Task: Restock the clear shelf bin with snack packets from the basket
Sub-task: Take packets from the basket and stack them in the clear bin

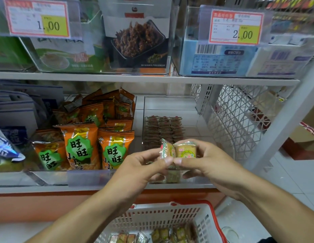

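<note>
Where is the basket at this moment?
In the head view, the white basket sits bottom centre, below the shelf edge and under the left hand and right hand.

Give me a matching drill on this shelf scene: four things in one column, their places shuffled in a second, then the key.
Things
1. white plastic basket with red rim
2. orange snack bags with green badges
3. two small clear-wrapped snack packets
4. yellow price tag reading 2.00

Places
A. on the upper bin, right side
B. pinched between left hand and right hand
C. below the shelf, near the floor
D. in the clear bin left of the hands

Pairs: 1-C, 2-D, 3-B, 4-A
</note>
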Demonstrator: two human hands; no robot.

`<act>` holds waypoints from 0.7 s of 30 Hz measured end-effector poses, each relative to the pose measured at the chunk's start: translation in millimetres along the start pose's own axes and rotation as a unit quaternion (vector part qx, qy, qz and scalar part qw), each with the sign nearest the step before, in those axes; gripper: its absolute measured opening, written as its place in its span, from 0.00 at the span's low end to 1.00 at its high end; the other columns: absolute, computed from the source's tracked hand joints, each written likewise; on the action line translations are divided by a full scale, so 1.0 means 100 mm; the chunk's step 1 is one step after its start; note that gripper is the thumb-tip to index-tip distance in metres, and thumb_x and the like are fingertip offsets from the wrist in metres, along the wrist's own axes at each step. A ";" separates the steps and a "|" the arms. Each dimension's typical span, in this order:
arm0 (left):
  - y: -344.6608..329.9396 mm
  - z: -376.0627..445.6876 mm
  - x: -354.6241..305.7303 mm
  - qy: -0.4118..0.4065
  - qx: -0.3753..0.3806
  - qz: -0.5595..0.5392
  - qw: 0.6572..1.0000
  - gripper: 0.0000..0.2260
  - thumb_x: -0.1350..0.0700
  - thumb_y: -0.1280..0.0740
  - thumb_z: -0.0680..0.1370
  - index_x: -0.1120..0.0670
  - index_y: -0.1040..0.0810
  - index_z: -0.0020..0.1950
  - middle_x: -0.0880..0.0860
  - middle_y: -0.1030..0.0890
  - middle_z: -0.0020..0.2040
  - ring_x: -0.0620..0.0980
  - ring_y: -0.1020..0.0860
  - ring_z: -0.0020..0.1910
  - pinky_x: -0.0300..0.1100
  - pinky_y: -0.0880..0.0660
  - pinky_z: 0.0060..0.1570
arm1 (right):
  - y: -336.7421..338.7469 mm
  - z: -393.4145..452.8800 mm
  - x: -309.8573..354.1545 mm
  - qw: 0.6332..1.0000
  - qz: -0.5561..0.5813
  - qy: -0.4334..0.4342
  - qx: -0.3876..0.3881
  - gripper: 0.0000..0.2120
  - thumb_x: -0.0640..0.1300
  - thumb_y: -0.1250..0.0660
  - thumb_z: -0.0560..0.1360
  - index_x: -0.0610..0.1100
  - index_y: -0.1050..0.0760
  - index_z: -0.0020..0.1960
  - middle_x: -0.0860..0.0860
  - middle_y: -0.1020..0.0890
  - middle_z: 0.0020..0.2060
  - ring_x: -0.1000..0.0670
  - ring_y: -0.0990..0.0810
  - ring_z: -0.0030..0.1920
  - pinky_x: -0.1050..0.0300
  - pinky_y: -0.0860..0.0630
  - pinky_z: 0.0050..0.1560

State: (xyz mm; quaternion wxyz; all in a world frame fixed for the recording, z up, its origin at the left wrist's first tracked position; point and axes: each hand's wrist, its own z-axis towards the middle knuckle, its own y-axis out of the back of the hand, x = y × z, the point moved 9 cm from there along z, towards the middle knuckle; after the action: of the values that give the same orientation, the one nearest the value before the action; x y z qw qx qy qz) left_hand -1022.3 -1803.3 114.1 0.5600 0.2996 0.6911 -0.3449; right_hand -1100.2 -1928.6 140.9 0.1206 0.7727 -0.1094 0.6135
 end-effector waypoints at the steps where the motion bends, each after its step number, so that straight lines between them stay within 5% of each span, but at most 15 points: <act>1: -0.01 0.00 0.01 -0.001 0.007 0.014 1.000 0.19 0.40 0.24 0.72 0.47 0.14 0.60 0.52 0.13 0.54 0.44 0.20 0.45 0.46 0.19 0.56 | 0.00 0.00 0.02 1.000 -0.028 0.007 0.004 0.17 0.35 0.24 0.72 0.45 0.19 0.59 0.42 0.14 0.51 0.50 0.17 0.44 0.59 0.20 0.38; 6: 0.07 0.02 0.02 -0.006 -0.033 0.049 0.998 0.20 0.37 0.31 0.76 0.53 0.13 0.48 0.50 0.18 0.38 0.47 0.20 0.40 0.44 0.19 0.46 | -0.03 0.00 -0.04 0.998 -0.017 -0.004 0.056 0.25 0.31 0.24 0.70 0.43 0.22 0.65 0.44 0.14 0.48 0.52 0.17 0.42 0.59 0.20 0.40; 10: 0.05 0.02 0.00 -0.027 -0.037 0.109 0.993 0.23 0.33 0.31 0.72 0.53 0.14 0.42 0.52 0.21 0.34 0.44 0.23 0.34 0.41 0.22 0.40 | -0.15 -0.02 -0.09 0.991 -0.052 -0.013 0.119 0.20 0.33 0.21 0.68 0.42 0.19 0.58 0.42 0.14 0.48 0.49 0.17 0.46 0.54 0.19 0.44; 15: 0.06 -0.04 -0.06 -0.054 -0.086 0.133 0.986 0.15 0.36 0.31 0.72 0.44 0.14 0.49 0.46 0.14 0.43 0.43 0.16 0.43 0.34 0.21 0.40 | 0.15 0.13 0.02 0.989 -0.145 0.021 0.002 0.23 0.47 0.16 0.59 0.45 0.21 0.49 0.48 0.13 0.44 0.53 0.17 0.43 0.56 0.23 0.50; 18: 0.01 -0.13 -0.17 -0.144 -0.099 0.368 0.913 0.14 0.39 0.31 0.77 0.38 0.22 0.61 0.35 0.20 0.57 0.32 0.24 0.59 0.25 0.29 0.54 | 0.60 0.28 0.17 0.948 -0.281 0.048 -0.144 0.25 0.49 0.15 0.58 0.47 0.23 0.50 0.52 0.15 0.43 0.53 0.17 0.43 0.61 0.24 0.46; 21: -0.25 -0.14 -0.06 -0.190 -0.022 0.547 0.815 0.24 0.39 0.34 0.79 0.38 0.34 0.75 0.34 0.32 0.70 0.32 0.38 0.72 0.28 0.43 0.71 | 0.78 0.47 0.05 0.896 -0.415 -0.006 -0.154 0.28 0.48 0.15 0.61 0.44 0.24 0.55 0.50 0.19 0.47 0.49 0.21 0.46 0.59 0.27 0.41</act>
State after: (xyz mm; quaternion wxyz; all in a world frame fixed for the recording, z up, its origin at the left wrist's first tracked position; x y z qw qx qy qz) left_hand -1049.2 -1806.8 125.2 0.7829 0.5444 0.3008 -0.0167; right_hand -1080.3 -2017.4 140.0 0.4815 0.7232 0.1275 0.4783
